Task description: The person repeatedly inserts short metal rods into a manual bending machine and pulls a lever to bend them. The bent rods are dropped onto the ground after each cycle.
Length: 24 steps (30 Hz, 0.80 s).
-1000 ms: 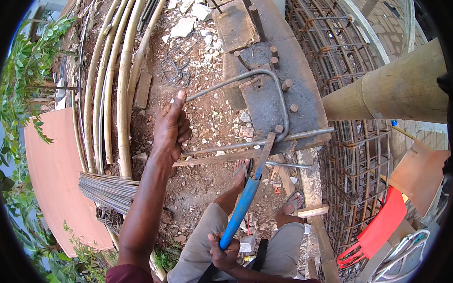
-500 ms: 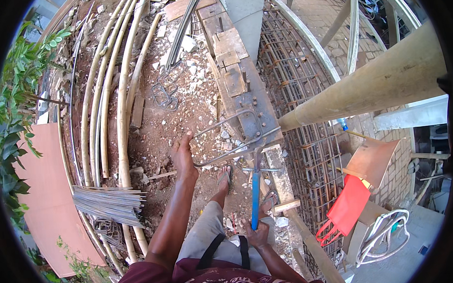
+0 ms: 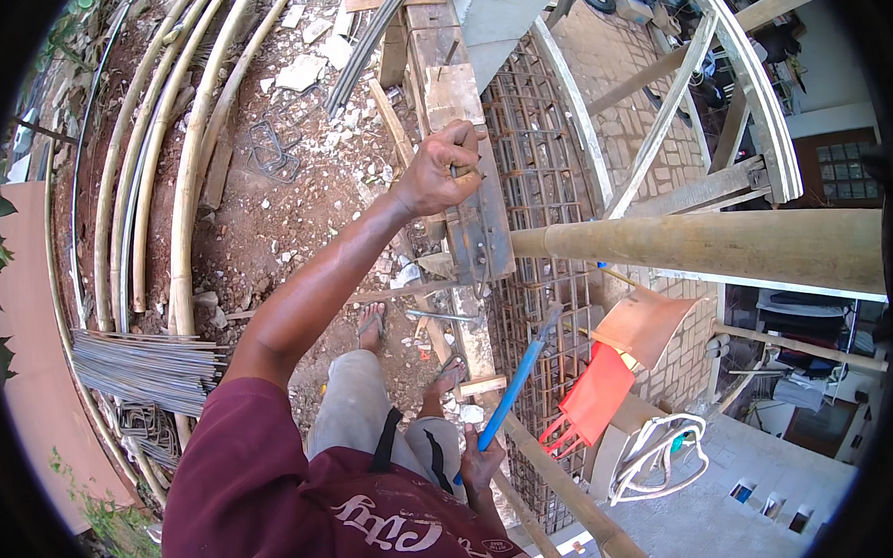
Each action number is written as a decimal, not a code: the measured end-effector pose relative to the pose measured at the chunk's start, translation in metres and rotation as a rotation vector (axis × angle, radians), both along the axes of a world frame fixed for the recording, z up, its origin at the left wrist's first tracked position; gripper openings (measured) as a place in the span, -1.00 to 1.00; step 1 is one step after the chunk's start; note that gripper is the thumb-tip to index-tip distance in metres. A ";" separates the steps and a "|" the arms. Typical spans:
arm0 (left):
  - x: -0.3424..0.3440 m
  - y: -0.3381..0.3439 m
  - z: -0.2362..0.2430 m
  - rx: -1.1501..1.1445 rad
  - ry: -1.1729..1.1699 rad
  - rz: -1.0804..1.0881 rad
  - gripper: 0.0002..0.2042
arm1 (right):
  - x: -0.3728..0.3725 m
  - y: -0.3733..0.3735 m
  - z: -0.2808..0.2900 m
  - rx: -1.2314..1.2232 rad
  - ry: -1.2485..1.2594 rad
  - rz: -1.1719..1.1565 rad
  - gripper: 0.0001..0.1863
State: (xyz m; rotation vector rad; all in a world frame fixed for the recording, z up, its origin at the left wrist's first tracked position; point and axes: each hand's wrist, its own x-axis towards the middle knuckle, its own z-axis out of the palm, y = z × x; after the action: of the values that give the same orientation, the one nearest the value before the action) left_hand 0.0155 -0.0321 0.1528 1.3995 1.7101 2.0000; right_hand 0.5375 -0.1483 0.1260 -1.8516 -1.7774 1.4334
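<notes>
My left hand (image 3: 441, 167) is stretched forward and closed around a bent steel rod (image 3: 459, 169) over the metal bending plate (image 3: 479, 234) fixed on a wooden bench (image 3: 450, 92). My right hand (image 3: 482, 462) is low by my hip, gripping the bottom end of a blue bending lever (image 3: 514, 385), which slants up toward the bench's near end. My sandalled feet (image 3: 371, 325) stand on rubble-strewn earth below.
Long curved pipes (image 3: 179, 210) lie at the left, with a bundle of thin rods (image 3: 140, 363) beneath them. Rebar stirrups (image 3: 270, 152) rest on the ground. A rebar cage (image 3: 541, 177) and a thick bamboo pole (image 3: 701, 245) are on the right; a red stool (image 3: 593, 397) stands near.
My left hand has moved from the ground-side rod up onto the bench, closing on the rod there. The blue lever has come off the plate and hangs lower. My view has tilted.
</notes>
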 end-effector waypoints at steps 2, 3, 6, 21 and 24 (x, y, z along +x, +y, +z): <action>-0.020 -0.001 -0.022 -0.031 0.029 -0.030 -0.79 | -0.013 -0.018 0.001 -0.089 -0.020 -0.068 -0.57; -0.028 -0.006 -0.036 -0.067 0.090 0.065 -0.79 | -0.019 -0.024 0.000 -0.145 0.004 -0.102 -0.56; -0.048 -0.021 -0.087 -0.172 0.255 0.339 -0.75 | -0.027 -0.035 -0.001 -0.221 0.008 -0.164 -0.54; -0.014 0.028 -0.161 -0.299 -1.264 0.616 -0.57 | -0.031 0.054 0.040 -0.036 -0.146 0.200 -0.56; -0.017 0.035 -0.168 -0.357 -1.224 0.711 -0.55 | -0.028 0.107 0.045 0.149 -0.280 0.255 -0.53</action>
State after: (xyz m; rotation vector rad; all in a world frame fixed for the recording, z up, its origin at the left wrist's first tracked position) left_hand -0.0015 0.0025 -0.0148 -0.6143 1.7589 1.8973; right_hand 0.5096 -0.0412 0.1710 -1.8774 -2.2567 1.1193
